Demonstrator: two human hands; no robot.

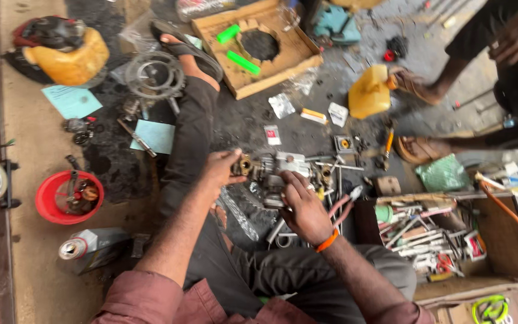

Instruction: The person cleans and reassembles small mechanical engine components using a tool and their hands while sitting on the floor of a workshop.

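I sit on an oily floor with one leg stretched out. My left hand grips the brass end of a small metal engine part, a grey carburettor-like assembly held just above the floor. My right hand rests on the part's near side, fingers curled over it, with an orange band on the wrist. Pliers with pink handles lie just right of that hand.
An open wooden box of tools stands at the right. A red bowl of small parts and a spray can sit at the left. A yellow jug, a wooden tray and another person's legs lie beyond.
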